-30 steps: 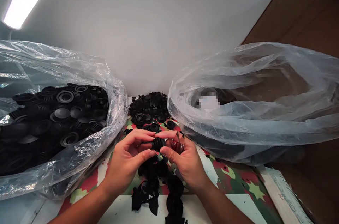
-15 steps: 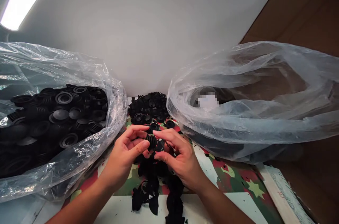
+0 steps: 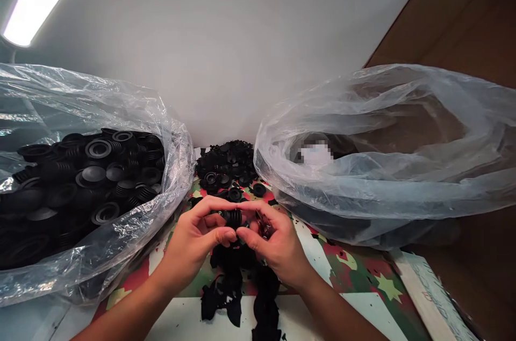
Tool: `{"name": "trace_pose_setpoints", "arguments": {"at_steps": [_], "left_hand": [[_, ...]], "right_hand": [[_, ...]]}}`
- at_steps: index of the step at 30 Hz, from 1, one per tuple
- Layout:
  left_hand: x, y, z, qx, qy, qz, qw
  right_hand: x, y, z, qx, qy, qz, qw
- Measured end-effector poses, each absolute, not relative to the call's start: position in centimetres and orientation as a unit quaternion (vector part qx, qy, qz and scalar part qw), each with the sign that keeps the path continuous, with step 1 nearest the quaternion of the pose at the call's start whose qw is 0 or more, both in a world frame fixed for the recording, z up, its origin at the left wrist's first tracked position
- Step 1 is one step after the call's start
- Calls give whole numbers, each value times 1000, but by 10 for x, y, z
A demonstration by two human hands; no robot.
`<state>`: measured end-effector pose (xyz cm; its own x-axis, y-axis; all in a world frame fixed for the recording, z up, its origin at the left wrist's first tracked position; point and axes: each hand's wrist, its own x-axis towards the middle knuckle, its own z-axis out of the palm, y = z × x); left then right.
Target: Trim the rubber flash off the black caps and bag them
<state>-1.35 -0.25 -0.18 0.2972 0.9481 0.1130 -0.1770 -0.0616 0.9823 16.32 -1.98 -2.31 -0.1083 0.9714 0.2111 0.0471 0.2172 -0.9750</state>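
I've got both hands mid-picture: the left hand point(image 3: 193, 239) pinches a small black ribbed, rubber-looking part point(image 3: 233, 217) between thumb and fingers, while the right hand's point(image 3: 278, 239) thumb and forefinger tips close on its other end. I'd say that two-sided grip steadies so small a piece and lets it turn. Something shiny and brownish point(image 3: 265, 227) sits in the right palm; I can't tell what.

Over on my left, a clear, crinkled plastic bag point(image 3: 177, 169) gapes, loaded with black ribbed, round-flanged parts point(image 3: 97, 174), handy for that side. On my right, a hazy translucent plastic bag point(image 3: 363, 190) stands open; a pale patch point(image 3: 316, 153) shows inside, too blurred to name. Between them, black scraps point(image 3: 231, 156) heap up on the camouflage-patterned table covering point(image 3: 349, 271).
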Motion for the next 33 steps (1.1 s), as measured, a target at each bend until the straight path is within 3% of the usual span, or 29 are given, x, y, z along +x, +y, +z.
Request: {"name": "trace_pose_setpoints", "arguments": {"at_steps": [6,10,13,18,23,25,30,33], "left_hand": [[-13,-2,-12,480,336,458,668],[-13,-5,-13,508,356,453,640],[-17,-7,-3,600,412,465,505],[-43,-13,42,729,496,443,161],[-85,-10,107,703,634,295,-132],[-111,3,127,646,711,216,-174],[-187,54,139,586,798,98,-105],[-202,61,131,624,760,136,-121]], "right_hand": [[163,-21,-27,-425,-542,515,509],[163,-19,-27,-421,-535,530,505],[163,-18,-27,-447,-531,515,503],[177,-18,-27,-508,-546,442,499],[214,-33,-29,-560,-641,306,426],[233,-41,-38,-581,-671,256,382],[274,-55,-83,-645,-688,174,283],[287,-59,-103,-654,-698,106,272]]}}
